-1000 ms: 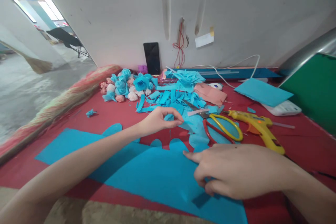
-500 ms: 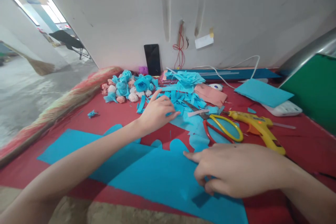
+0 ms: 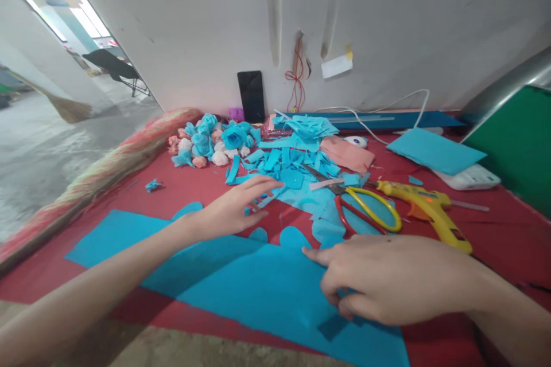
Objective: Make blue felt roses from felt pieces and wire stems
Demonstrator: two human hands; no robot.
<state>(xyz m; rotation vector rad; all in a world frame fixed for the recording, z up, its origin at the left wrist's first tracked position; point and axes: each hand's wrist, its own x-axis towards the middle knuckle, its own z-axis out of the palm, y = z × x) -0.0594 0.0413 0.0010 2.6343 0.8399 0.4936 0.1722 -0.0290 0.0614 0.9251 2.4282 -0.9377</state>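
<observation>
A long sheet of blue crepe paper (image 3: pixel 241 281) lies across the table, with rounded scallops cut along its far edge. My right hand (image 3: pixel 387 281) rests on its right part, index finger stretched to a scallop and the other fingers curled under; I see nothing held in it. Above the sheet's far edge is my left hand (image 3: pixel 236 203), fingers apart and holding nothing. Beyond it lies a heap of blue paper strips and scraps (image 3: pixel 284 163). Scissors (image 3: pixel 364 200) with one red and one yellow handle lie beyond my right hand, blades on the scraps.
A yellow glue gun (image 3: pixel 430 209) lies right of the scissors. Blue, pink and white paper flowers (image 3: pixel 210 140) are bunched at the back left. A phone (image 3: pixel 251 97) leans on the wall. Folded pink paper (image 3: pixel 348 153) and folded blue paper (image 3: pixel 437 151) lie at the back right.
My left hand has moved left and nearer to me, away from the scraps. My right hand stays in place on the blue paper.
</observation>
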